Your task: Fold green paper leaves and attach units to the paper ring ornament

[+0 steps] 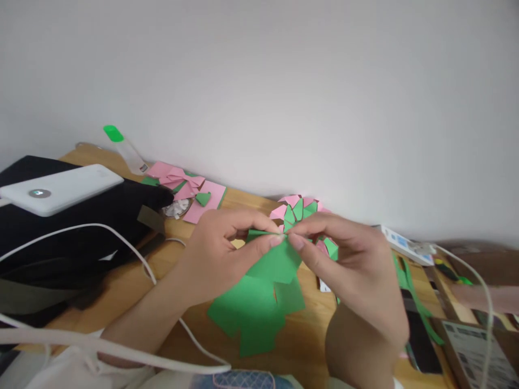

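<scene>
A piece of green paper [272, 265] is held up between both hands over the wooden table. My left hand [221, 254] pinches its upper edge with thumb and forefinger. Close beside it, my right hand [344, 259] pinches the same edge, so the fingertips of the two hands almost meet. The paper appears folded along that top edge. Below the hands, several loose green paper sheets [251, 308] lie overlapping on the table. Just behind the fingers sits a cluster of folded pink and green paper pieces [300, 208], partly hidden by my right hand.
At left, a white power bank [60, 186] rests on a black bag [81, 216]. Pink paper [178, 178] and a green-capped clear bottle [125, 148] lie at the back. White cables cross the front left. A power strip [405, 246] and a phone [421, 340] are at right.
</scene>
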The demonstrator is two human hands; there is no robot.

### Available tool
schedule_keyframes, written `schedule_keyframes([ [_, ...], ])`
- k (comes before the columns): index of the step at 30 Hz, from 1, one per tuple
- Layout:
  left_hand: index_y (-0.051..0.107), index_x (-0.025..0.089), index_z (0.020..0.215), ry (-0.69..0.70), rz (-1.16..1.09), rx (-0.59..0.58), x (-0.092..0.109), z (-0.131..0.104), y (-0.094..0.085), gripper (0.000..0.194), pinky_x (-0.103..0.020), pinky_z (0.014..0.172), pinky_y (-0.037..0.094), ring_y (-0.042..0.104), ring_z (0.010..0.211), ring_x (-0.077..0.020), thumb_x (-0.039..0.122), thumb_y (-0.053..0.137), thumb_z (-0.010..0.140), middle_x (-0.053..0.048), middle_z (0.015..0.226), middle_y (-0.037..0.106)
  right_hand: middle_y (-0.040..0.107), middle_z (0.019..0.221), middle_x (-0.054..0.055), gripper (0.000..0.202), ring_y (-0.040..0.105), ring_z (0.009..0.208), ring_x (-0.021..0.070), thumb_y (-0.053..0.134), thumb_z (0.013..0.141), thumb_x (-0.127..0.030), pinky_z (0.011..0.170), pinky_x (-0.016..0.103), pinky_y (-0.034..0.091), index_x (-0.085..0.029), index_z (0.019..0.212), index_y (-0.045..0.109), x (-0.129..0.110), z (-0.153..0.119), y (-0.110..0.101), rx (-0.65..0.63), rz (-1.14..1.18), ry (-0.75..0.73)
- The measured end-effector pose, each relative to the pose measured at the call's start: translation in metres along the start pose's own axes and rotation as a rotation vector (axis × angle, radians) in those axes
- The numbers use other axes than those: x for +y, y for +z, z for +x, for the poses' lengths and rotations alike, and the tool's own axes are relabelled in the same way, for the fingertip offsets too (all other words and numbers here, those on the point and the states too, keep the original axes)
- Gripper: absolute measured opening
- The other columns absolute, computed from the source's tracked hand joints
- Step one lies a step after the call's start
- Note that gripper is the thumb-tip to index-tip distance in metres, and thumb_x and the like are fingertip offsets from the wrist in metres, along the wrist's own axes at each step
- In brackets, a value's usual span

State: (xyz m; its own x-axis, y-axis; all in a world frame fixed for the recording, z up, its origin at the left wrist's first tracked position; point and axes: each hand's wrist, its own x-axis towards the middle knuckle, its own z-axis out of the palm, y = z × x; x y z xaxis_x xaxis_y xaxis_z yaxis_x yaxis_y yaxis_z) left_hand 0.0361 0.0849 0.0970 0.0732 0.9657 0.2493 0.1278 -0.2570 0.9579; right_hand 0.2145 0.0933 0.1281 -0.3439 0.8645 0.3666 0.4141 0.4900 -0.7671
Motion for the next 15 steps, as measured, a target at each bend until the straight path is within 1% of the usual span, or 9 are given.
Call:
schedule_keyframes([
  [4,0.074,0.023,0.072,0.053,0.078,0.007,0.000,-0.002,0.001,0.008,-0.020,0.059,0.050,0.064,0.061,-0.0126,0.020,0.070,0.078,0.003,0.068,0.074,0.067,0.063,-0.005,0.013,0.060,0.056,0.0093,0.065,0.082,-0.013,0.055,0.022,0.051,-0.022,0.075,0.070,-0.009,0.002,-0.001,-0.030,-0.084,0.015],
  [7,0.075,0.024,0.073,0.083,0.117,-0.015,0.001,-0.003,0.001,0.011,-0.021,0.059,0.050,0.064,0.061,-0.0132,0.019,0.068,0.080,0.003,0.069,0.074,0.066,0.061,-0.005,0.014,0.058,0.054,0.0094,0.065,0.081,-0.012,0.053,0.022,0.049,-0.022,0.071,0.069,-0.011,0.001,-0.001,-0.045,-0.112,0.014],
  [10,0.074,0.024,0.073,0.076,0.127,-0.043,0.002,-0.003,0.000,0.011,-0.022,0.059,0.050,0.065,0.060,-0.0139,0.020,0.068,0.081,0.003,0.068,0.074,0.066,0.059,-0.004,0.016,0.057,0.052,0.0093,0.065,0.079,-0.011,0.049,0.022,0.046,-0.022,0.069,0.068,-0.009,-0.003,-0.010,-0.052,-0.120,-0.003],
  [11,0.074,0.024,0.072,0.074,0.129,-0.036,0.002,-0.004,0.000,0.011,-0.022,0.059,0.050,0.064,0.060,-0.0135,0.020,0.068,0.080,0.003,0.068,0.074,0.066,0.059,-0.004,0.015,0.057,0.052,0.0096,0.065,0.078,-0.011,0.049,0.022,0.045,-0.022,0.069,0.068,-0.007,-0.005,-0.015,-0.041,-0.126,-0.004],
  [13,0.074,0.024,0.072,0.078,0.114,0.007,0.002,-0.004,-0.002,0.011,-0.021,0.058,0.049,0.065,0.060,-0.0126,0.019,0.068,0.080,0.004,0.069,0.074,0.067,0.059,-0.004,0.014,0.059,0.053,0.0107,0.067,0.078,-0.012,0.049,0.023,0.046,-0.023,0.070,0.069,-0.003,-0.010,-0.025,0.024,-0.150,0.016],
  [15,0.074,0.023,0.072,0.069,0.085,0.052,0.001,-0.004,-0.003,0.011,-0.020,0.056,0.048,0.065,0.060,-0.0126,0.019,0.068,0.080,0.003,0.070,0.074,0.069,0.062,-0.003,0.013,0.061,0.054,0.0120,0.070,0.078,-0.014,0.051,0.024,0.049,-0.025,0.071,0.070,0.002,-0.015,-0.033,0.149,-0.171,0.046],
])
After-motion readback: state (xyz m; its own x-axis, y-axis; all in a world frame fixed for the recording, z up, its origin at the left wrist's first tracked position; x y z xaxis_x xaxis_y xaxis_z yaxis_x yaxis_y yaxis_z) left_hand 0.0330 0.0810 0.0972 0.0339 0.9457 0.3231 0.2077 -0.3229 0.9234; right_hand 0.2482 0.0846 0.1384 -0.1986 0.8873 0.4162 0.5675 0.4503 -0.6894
